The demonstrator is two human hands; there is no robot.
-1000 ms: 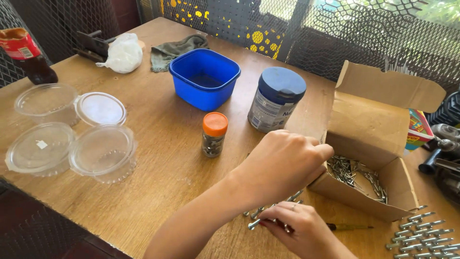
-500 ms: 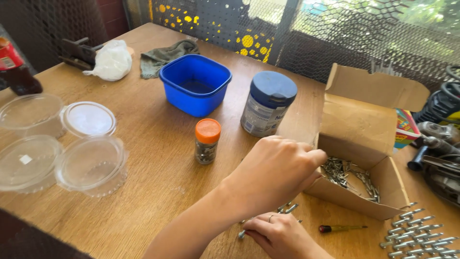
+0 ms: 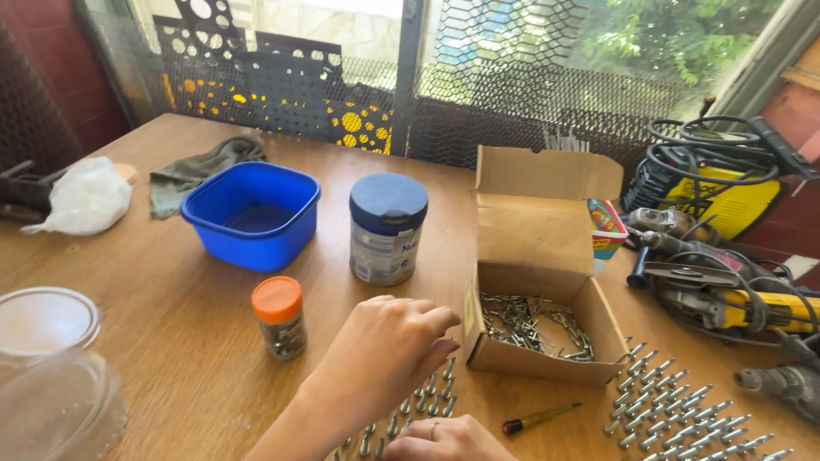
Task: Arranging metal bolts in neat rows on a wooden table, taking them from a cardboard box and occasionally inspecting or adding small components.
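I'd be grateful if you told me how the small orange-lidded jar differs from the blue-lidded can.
The orange-lidded jar is smaller and clear, with dark bits showing inside; the blue-lidded can is taller, wider and opaque silver. The jar stands nearer the left hand. Both stand upright, lids on, on the wooden table.

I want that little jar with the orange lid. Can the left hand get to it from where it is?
Probably yes. The left hand hovers over the bolts just beside the jar, and only bare table shows between them.
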